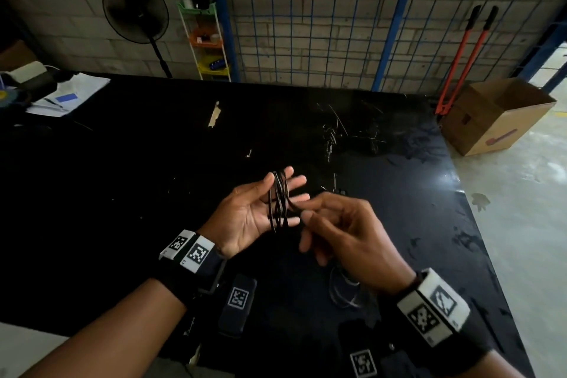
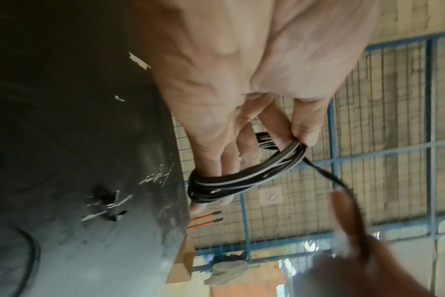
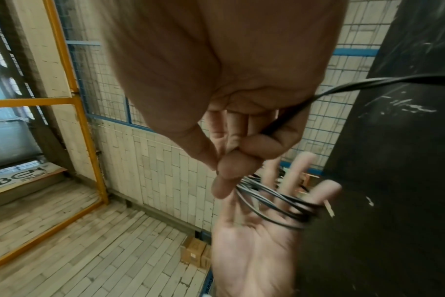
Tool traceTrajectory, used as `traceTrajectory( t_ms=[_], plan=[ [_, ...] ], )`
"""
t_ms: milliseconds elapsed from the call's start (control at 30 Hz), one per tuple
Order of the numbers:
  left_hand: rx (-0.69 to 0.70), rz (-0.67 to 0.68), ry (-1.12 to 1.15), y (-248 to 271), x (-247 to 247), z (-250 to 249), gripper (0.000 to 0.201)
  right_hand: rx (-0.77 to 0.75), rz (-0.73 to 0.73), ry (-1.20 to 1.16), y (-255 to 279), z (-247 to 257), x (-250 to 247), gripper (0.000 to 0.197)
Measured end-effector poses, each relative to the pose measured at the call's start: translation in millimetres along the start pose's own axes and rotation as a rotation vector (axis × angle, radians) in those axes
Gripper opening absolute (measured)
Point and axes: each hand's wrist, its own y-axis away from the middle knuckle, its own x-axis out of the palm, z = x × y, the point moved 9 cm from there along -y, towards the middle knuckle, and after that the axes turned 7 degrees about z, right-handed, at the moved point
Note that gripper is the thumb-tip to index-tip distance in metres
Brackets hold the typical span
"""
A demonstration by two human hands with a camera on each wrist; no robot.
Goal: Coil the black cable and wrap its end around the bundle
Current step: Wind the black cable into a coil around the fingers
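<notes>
The black cable coil [image 1: 278, 205] is wound in several loops around the straight, spread fingers of my left hand [image 1: 254, 209], which is palm up above the black table. In the left wrist view the thumb [image 2: 304, 128] presses the coil [image 2: 241, 178] against the index finger. My right hand [image 1: 310, 218], just right of the coil, pinches the free strand [image 2: 325, 174] between thumb and index finger [image 3: 241, 160]. From there the strand [image 3: 368, 83] runs back through that hand. More loose cable [image 1: 343, 291] lies on the table under my right wrist.
The black table [image 1: 153, 163] carries wire scraps [image 1: 334, 132], papers [image 1: 67, 95] at the far left and black tagged devices [image 1: 237, 301] at the near edge. A cardboard box [image 1: 497, 113] and red bolt cutters [image 1: 460, 61] stand on the floor at the right.
</notes>
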Motion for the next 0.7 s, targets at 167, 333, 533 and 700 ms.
traceTrajectory(
  t_ms=[167,333,533,700],
  plan=[
    [0.135,0.0,0.072,-10.1,2.1,-32.1,0.05,0.109,0.083,-0.126,12.0,-40.5,11.8,0.025],
    [0.222,0.091,0.167,-11.1,13.1,-60.7,0.041,0.112,-0.001,-0.104,13.2,-68.7,-0.4,0.026],
    [0.268,0.252,0.281,-8.6,32.2,-77.2,0.041,0.148,0.01,-0.163,13.6,-97.6,-6.6,0.027],
    [0.14,0.45,0.32,-0.3,59.5,-68.3,0.04,0.242,-0.117,-0.143,6.1,-120.9,-33.4,0.031]
  ],
)
